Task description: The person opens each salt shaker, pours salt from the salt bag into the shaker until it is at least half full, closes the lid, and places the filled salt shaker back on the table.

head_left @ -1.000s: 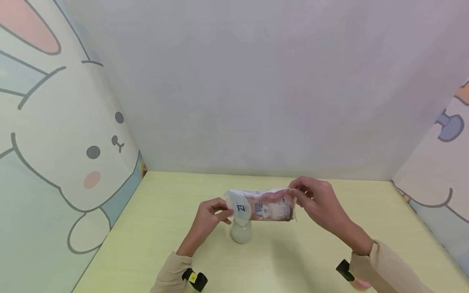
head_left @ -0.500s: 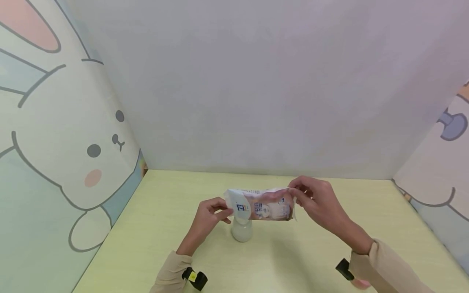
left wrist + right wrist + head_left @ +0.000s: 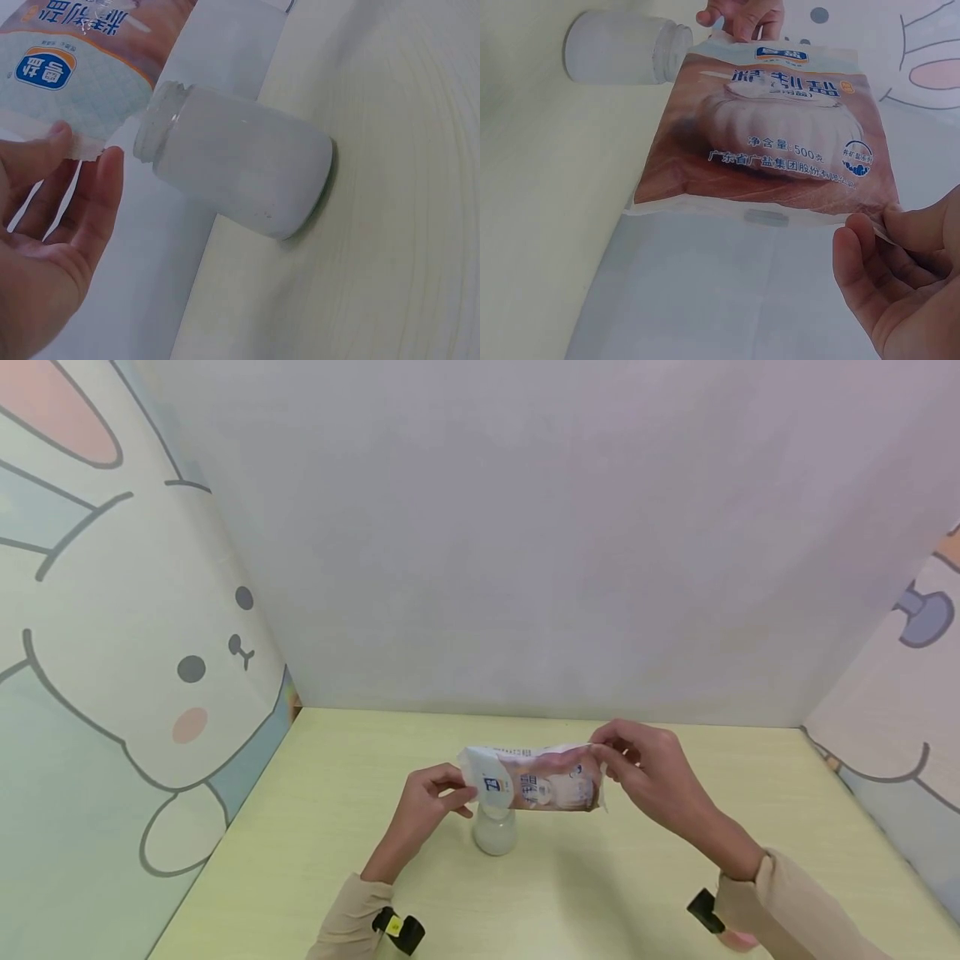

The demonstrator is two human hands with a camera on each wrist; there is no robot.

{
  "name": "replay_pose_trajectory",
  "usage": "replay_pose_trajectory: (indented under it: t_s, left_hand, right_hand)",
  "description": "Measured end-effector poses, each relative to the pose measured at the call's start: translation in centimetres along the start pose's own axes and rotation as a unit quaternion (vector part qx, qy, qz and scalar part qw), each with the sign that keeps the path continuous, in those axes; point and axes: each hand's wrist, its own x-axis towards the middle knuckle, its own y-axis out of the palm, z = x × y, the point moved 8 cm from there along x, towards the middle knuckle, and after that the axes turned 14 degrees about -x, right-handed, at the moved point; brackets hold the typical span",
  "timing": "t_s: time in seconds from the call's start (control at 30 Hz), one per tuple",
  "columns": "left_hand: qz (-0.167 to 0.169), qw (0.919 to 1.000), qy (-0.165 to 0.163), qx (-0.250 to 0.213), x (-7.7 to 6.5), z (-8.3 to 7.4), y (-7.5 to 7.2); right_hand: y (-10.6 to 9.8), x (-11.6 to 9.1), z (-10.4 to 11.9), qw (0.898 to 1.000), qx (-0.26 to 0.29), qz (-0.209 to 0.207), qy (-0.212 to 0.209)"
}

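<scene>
A pink-and-white salt bag (image 3: 555, 782), printed with 500克, is held sideways above the table between both hands. My left hand (image 3: 426, 808) pinches its torn corner between thumb and fingers. At the opposite end, my right hand (image 3: 651, 773) pinches another corner with thumb and forefinger. Below the bag's left end an uncapped glass jar (image 3: 495, 835) stands upright, whitish all the way up. In the left wrist view, the bag's torn corner is right at the mouth of the jar (image 3: 240, 161). Seen from the right wrist, the printed face of the bag (image 3: 772, 127) is spread flat.
The pale yellow table (image 3: 360, 752) meets a grey wall (image 3: 525, 568) at the back. Side panels carry a cartoon rabbit (image 3: 142, 635) on the left and another drawing on the right. A pink thing (image 3: 738, 941) lies partly hidden by the right sleeve.
</scene>
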Motion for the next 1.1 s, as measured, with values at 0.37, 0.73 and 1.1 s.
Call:
replay_pose_trajectory:
  t_s: [0.37,0.73,1.1]
  left_hand:
    - [-0.002,1.0,-0.002,0.001,0.0,0.05,-0.02]
    - [-0.002,1.0,-0.002,0.007,0.02,0.14,-0.05]
    - [0.0,1.0,-0.002,0.005,-0.02,0.2,-0.11]
  right_hand:
    - [-0.01,-0.01,0.0,1.0,-0.001,0.0,0.0]
    - [0.07,-0.03,-0.06,1.0,-0.002,0.003,0.003]
    - [0.1,-0.06,-0.09,1.0,-0.002,0.005,0.005]
